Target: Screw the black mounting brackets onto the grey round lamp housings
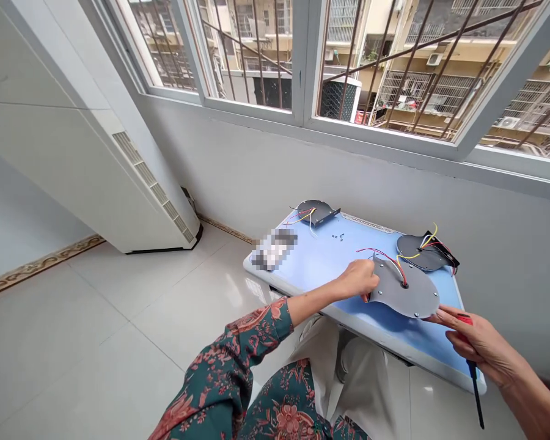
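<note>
A flat grey rounded plate [401,293], shaped like a blower fan's side cover, is held tilted above the front right of a blue-topped table. Red, white and yellow wires come out of its middle hole, and screws sit around its rim. My left hand [360,278] is closed on its left edge. A screwdriver [473,366] with a red and black handle is gripped in my right hand [481,345], its shaft pointing down. Fingertips of that same hand touch the plate's right edge. What lies under the plate is hidden.
On the table [321,256] stand two dark blower units with wires, one at the back left [318,212] and one at the back right [419,252]. Several small screws [338,237] lie between them. A pixelated item [275,249] lies at the left edge. Behind are a wall and barred windows.
</note>
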The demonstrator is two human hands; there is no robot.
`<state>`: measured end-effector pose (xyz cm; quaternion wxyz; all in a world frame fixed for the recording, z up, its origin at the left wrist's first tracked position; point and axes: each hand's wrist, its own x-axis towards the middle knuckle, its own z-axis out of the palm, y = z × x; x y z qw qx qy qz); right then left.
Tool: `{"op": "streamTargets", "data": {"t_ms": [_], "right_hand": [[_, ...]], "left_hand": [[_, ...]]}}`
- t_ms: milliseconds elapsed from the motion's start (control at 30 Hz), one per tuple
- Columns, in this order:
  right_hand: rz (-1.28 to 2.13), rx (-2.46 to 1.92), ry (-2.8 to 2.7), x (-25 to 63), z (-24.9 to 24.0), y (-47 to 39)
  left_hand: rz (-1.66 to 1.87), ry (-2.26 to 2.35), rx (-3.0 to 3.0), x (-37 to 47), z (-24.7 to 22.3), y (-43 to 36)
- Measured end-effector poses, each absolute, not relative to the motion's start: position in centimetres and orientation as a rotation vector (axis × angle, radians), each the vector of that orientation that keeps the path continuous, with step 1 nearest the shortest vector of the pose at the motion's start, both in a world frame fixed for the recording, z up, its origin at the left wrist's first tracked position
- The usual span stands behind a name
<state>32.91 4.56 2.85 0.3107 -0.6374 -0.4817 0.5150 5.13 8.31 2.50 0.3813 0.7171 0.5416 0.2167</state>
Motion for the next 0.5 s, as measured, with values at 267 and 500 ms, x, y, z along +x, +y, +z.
{"op": "streamTargets", "data": {"t_ms": [267,500], "right_hand": [[1.18,-1.334,-1.086,32.5,8.3,4.2],[0.943,-0.724,-1.019,28.9,10.2,8.4]], "left_hand": [[0.449,1.597,1.935,3.9,0.9,10.0],[0.316,1.683,2.01,3.0,0.6,11.9]]}}
